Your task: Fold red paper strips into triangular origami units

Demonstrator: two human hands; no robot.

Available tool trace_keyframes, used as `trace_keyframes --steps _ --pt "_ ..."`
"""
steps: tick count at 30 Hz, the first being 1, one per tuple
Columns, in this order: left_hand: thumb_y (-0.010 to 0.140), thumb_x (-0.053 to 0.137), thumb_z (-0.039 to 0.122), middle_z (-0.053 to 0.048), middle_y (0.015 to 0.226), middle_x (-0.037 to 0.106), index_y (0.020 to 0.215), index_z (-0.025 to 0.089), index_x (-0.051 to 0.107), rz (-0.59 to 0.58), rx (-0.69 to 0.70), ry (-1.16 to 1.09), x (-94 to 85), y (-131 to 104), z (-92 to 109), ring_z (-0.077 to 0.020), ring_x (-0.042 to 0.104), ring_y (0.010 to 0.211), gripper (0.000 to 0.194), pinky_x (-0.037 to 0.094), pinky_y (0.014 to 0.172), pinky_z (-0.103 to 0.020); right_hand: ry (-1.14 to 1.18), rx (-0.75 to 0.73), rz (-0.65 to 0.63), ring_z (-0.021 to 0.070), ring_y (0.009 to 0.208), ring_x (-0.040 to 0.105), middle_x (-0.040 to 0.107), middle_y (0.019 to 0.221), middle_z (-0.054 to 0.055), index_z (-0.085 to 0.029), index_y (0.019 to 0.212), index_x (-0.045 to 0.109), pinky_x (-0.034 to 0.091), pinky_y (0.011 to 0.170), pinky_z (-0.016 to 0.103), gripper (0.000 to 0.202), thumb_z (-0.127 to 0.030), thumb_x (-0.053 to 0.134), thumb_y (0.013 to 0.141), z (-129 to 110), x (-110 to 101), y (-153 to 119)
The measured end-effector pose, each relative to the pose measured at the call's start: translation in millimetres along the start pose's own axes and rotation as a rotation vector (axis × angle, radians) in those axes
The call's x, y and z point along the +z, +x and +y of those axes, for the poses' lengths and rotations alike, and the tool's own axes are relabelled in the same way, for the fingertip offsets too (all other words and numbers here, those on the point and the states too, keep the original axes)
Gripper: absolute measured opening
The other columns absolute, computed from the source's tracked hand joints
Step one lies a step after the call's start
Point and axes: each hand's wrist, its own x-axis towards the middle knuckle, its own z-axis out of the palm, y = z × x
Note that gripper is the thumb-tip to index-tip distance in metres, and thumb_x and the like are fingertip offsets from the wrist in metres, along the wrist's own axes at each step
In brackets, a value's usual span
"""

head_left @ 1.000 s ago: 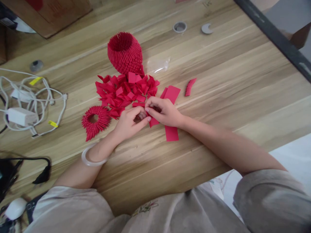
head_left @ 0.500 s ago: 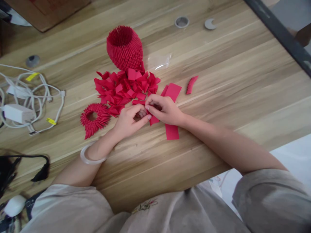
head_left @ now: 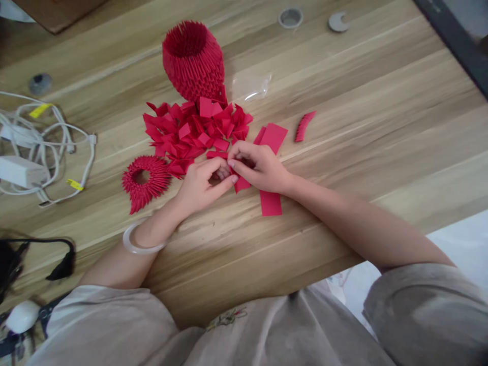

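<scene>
My left hand (head_left: 204,185) and my right hand (head_left: 261,165) meet at the fingertips, both pinched on a small piece of red paper (head_left: 241,185) that the fingers partly cover. Red paper strips (head_left: 271,203) lie under and beyond my right hand. Just past the hands is a heap of loose red paper pieces (head_left: 190,129), many of them folded. A red folded-paper ring with a pointed tail (head_left: 147,180) rests left of my left hand. Behind the heap stands a round red folded-paper vase (head_left: 194,63), open at the top.
A short curved row of red folded pieces (head_left: 305,125) lies to the right. A clear plastic bag (head_left: 251,86) is behind the strips. Tangled white cables with a charger (head_left: 23,171) lie at left, a black plug (head_left: 63,264) below them. A cardboard box (head_left: 57,12) stands at the far left.
The camera view has shifted slightly, so the things on the table sit a little higher in the picture. Both hands keep their pinch on the red paper with hardly any movement.
</scene>
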Motion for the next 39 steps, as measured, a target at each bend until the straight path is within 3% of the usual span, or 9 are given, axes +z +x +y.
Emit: trace_keyframes --steps 39 --pt "0.083 0.062 0.033 0.002 0.067 0.062 0.078 0.016 0.058 0.005 -0.005 0.032 1.4 -1.0 -0.7 -0.0093 0.054 0.058 0.018 0.043 0.056 -0.021 -0.045 -0.014 -0.010 0.0060 0.059 0.042 0.051 0.066 -0.003 -0.014 0.085 0.051 0.034 0.058 0.021 0.007 -0.019 0.050 0.089 2.3 0.2 -1.7"
